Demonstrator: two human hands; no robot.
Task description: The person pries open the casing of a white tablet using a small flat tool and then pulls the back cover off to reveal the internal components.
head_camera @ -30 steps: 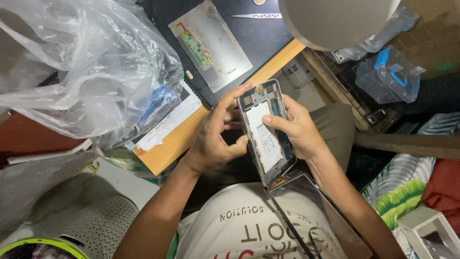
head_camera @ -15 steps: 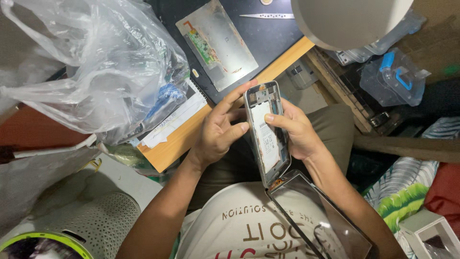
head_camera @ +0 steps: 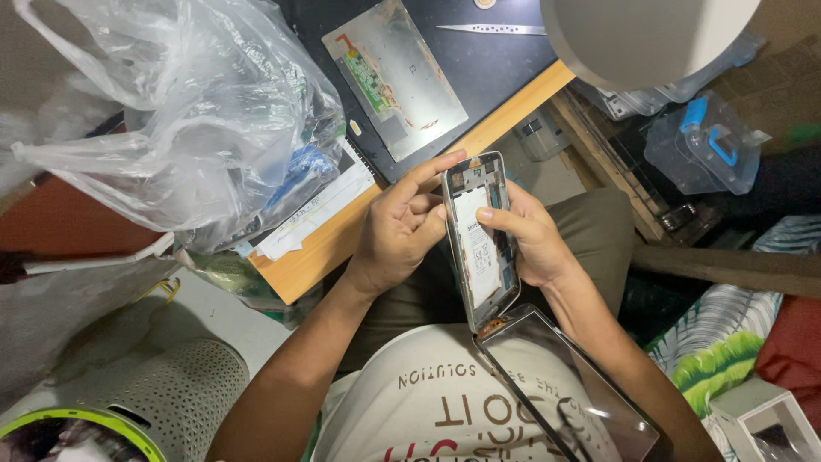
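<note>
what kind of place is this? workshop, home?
Probably a small, cluttered electronics repair bench, perhaps at home. The left hand and right hand hold an opened phone with its battery exposed. A bare circuit panel and metal tweezers lie on the dark desk mat.

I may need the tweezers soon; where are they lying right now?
In the head view the tweezers lie at the top centre on the dark mat, just right of the metal panel and left of the pale lamp shade.
</note>
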